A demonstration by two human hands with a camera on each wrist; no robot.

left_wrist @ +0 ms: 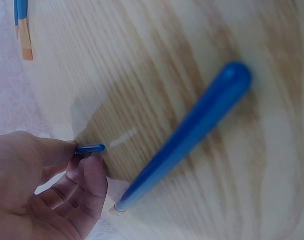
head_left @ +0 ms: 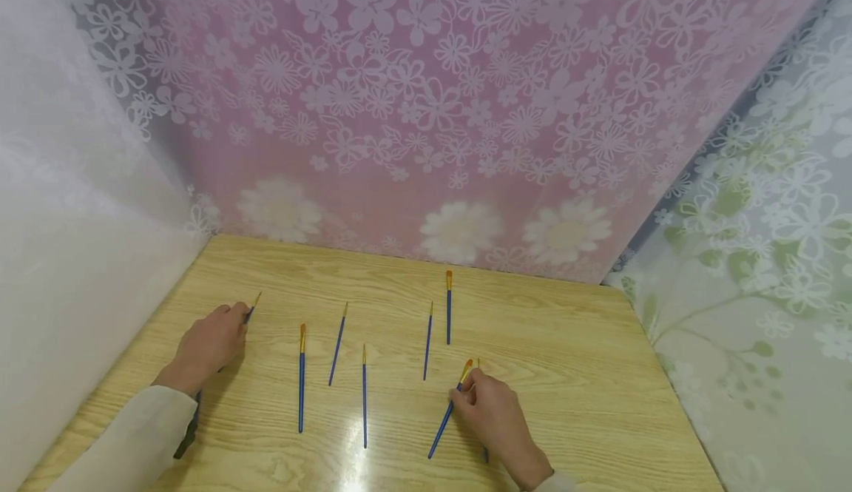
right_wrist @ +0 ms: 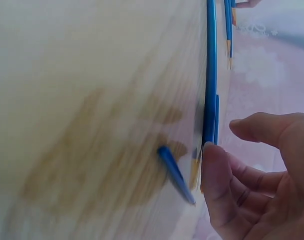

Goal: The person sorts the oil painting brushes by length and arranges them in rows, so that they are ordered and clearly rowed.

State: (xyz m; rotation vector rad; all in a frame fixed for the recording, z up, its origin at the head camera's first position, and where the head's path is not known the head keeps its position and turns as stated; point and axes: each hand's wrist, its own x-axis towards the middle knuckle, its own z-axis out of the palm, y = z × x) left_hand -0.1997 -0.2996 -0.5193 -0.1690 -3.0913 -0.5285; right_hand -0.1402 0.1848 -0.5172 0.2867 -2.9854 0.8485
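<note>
My left hand [head_left: 209,344] pinches a thin paintbrush [head_left: 254,304] at the table's left. Its blue handle end [left_wrist: 94,148] pokes out between thumb and fingertip in the left wrist view. Large in that view's foreground lies another blue brush handle [left_wrist: 186,135]. At the right, my right hand [head_left: 492,410] bends over a slanted flat paintbrush [head_left: 442,422] with orange bristles. A fingertip touches this brush [right_wrist: 210,75] in the right wrist view, while the thumb [right_wrist: 251,127] stands apart from it. Another thin brush [head_left: 479,364] is mostly hidden under the right hand.
Between the hands, several blue-handled brushes lie on the wood-grain table [head_left: 566,344]: a flat one [head_left: 302,388], thin ones [head_left: 337,351] [head_left: 364,403] [head_left: 428,344] and a farther flat one [head_left: 449,314]. A floral pink curtain [head_left: 399,144] closes off the back; pale sheets flank both sides.
</note>
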